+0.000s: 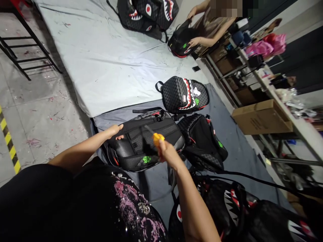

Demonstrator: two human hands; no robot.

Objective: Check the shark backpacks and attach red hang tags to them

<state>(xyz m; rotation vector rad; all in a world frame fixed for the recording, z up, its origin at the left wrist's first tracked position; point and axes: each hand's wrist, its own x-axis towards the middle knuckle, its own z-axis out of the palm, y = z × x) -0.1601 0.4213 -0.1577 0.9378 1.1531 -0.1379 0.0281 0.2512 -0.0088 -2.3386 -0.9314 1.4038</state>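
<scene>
Black backpack (141,144): rounded oblong, smooth sheen at one end, dotted mesh-like back panel facing up, green patch (145,159) low on its side. It lies between and beneath the hands. Left hand (116,131) grips its edge by the strap; right hand (166,151), apart from the left, clasps a blurred orange tool (158,137), thin tip over the panel. Checkered, tooth-printed backpack (185,94) beyond the right hand.

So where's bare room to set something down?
Mainly the wrinkled white cloth, between the upper pile of black shark-print backpacks and the black backpack by the left hand. A smaller grey cloth patch lies right of the slumped black backpack. Lower right is crowded with more black backpacks.
</scene>
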